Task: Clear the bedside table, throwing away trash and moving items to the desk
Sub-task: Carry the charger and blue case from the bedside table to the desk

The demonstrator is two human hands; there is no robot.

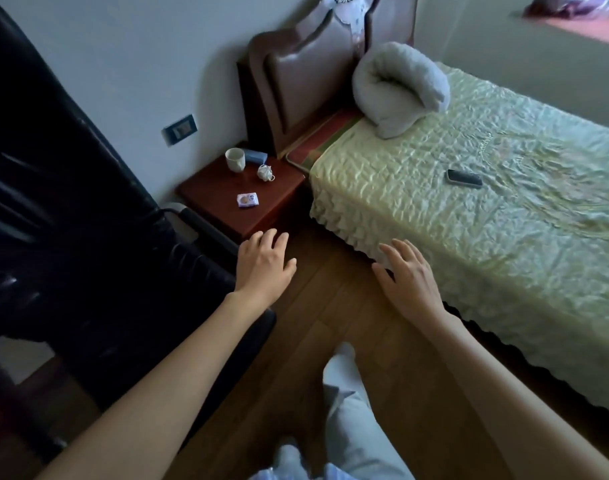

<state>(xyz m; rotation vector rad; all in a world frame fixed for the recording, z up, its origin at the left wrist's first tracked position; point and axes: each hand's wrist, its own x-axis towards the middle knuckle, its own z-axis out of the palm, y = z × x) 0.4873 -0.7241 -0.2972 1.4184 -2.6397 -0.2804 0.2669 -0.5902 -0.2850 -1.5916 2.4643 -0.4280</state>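
The dark red bedside table (213, 199) stands between a black chair and the bed. On it are a white mug (235, 159) at the back, a blue box (256, 155) behind the mug, a crumpled white wad (265, 173) to the right, and a small purple-and-white packet (246, 200) near the front. My left hand (263, 263) hovers open just in front of the table's near corner, holding nothing. Farther right, my right hand (408, 275) is spread open over the floor beside the bed's frilled edge.
A black leather chair (71, 209) fills the left side, close to the table. The bed (469, 188) with a green cover holds a dark phone (464, 178) and a rolled grey blanket (398, 86). Wooden floor lies between chair and bed, with my legs (344, 410) below.
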